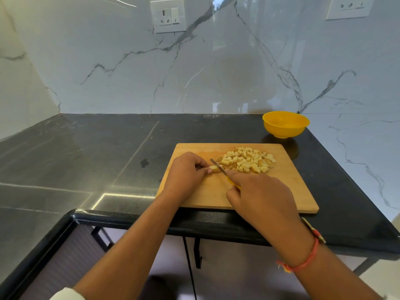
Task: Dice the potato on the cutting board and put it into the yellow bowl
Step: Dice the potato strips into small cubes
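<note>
A wooden cutting board [287,191] lies on the black counter. A heap of pale diced potato [249,160] sits on its far middle. My left hand [186,174] pinches a small uncut potato strip [214,169] against the board. My right hand [262,198] grips a knife with a yellow handle, mostly hidden under the fingers. The knife's blade [218,166] rests across the end of the strip. The yellow bowl [285,124] stands behind the board at the counter's back right, and I see nothing in it.
The black counter [108,148] runs left of the board and bends toward me. A marble wall with two sockets [168,15] rises close behind the bowl. The counter's right edge lies just past the bowl.
</note>
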Tool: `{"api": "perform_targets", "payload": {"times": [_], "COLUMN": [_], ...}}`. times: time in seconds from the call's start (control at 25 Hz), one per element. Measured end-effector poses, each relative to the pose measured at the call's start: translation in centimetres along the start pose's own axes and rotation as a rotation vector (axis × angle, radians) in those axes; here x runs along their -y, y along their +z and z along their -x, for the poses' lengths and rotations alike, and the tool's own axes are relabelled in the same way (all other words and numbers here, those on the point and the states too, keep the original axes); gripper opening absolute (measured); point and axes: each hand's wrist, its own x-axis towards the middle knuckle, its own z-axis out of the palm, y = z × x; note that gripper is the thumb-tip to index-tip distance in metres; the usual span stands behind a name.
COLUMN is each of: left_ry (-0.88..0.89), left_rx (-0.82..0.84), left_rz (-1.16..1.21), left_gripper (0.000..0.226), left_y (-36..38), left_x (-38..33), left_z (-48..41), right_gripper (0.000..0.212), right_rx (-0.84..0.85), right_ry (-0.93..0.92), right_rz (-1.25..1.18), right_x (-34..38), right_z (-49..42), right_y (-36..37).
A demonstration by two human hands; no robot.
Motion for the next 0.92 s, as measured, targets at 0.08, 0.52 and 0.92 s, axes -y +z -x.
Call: {"api": "perform_targets", "payload": {"times": [0.08,0.52,0.92], "left_ry": [-0.002,0.014,-0.007], "left_rx": [-0.006,-0.026,0.002], "left_rz": [-0.007,-0.029,0.006], "left_gripper": [0.015,0.014,0.012], "left_y": [0.1,0.5,0.0], "left_x": [0.1,0.6,0.4], "left_z": [-0.1,-0.3,-0.1], "right_gripper": [0.049,0.051,0.049], "right_rx": [0.019,0.104,0.002], "right_ry": [0.0,0.007,0.022], "right_rz": [0.005,0.012,-0.036], "right_x": [0.1,-1.4,0.8], "right_z": [-0.3,3.8,0.2], "right_y": [0.4,-2.2,0.0]}}
